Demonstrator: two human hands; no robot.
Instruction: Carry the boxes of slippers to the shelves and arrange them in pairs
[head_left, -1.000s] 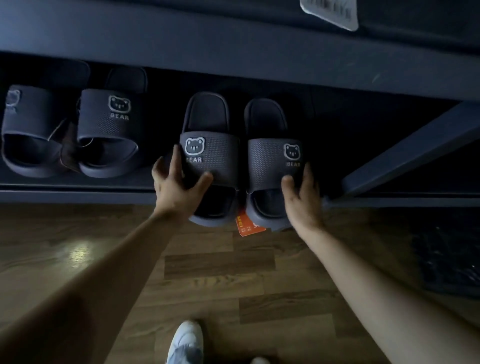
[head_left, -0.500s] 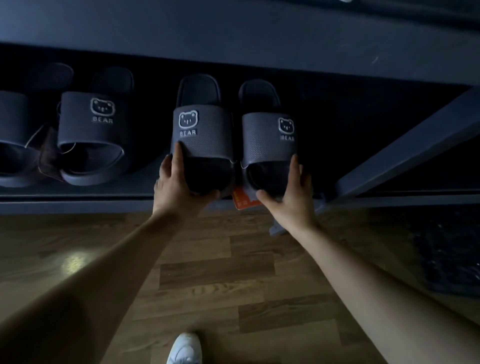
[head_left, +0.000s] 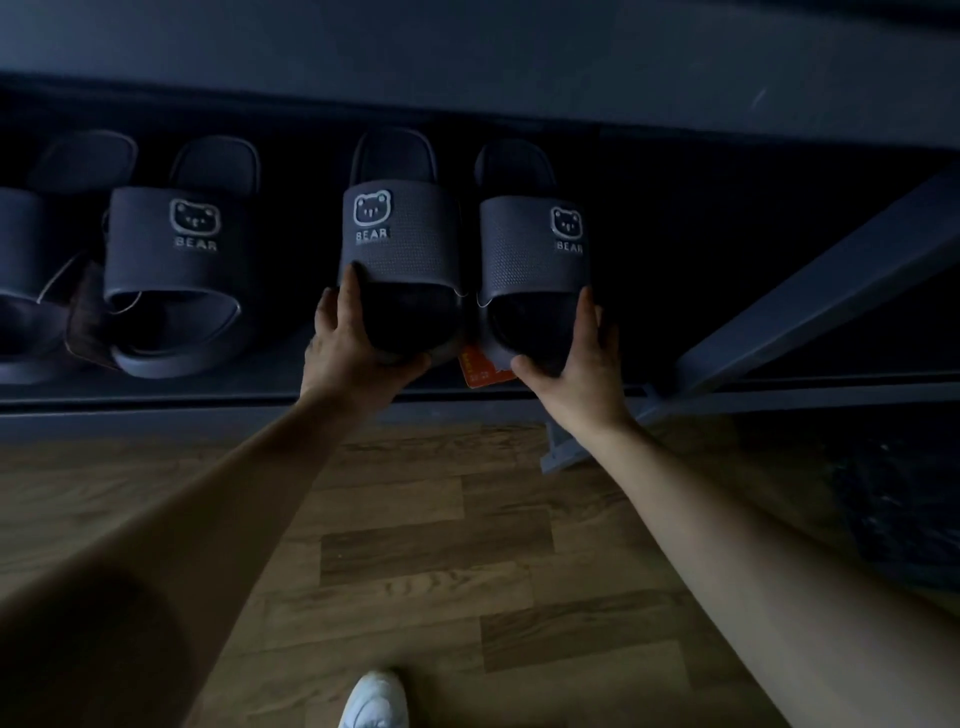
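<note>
From my feed, both hands are on one pair of dark slippers in the bottom bay of the shelf (head_left: 208, 388). The left hand (head_left: 353, 348) grips the toe end of the left slipper (head_left: 402, 234). Its thumb is hooked under the near rim and its fingers run up the outer side, the fingertips reaching the strap's edge. The right hand (head_left: 582, 364) holds the toe end of the right slipper (head_left: 535, 244) the same way, thumb at the near rim and fingers curled along the outer right side.

The two slippers lie side by side, almost touching. Their long axes run front to back, with the open toes toward the shelf's front edge and me, and the heels toward the dark back. The bear badges and "BEAR" lettering read upright from here. I cannot tell whether the soles sit flat on the board or are slightly raised. An orange tag (head_left: 480, 369) pokes out between the toe ends.

To the left, well apart, a second pair (head_left: 176, 249) lies in the same direction. An upper shelf board (head_left: 467, 67) overhangs the bay, and a diagonal brace (head_left: 831, 280) crosses on the right. Below are the wood floor (head_left: 441, 545) and a white shoe (head_left: 376, 701).
</note>
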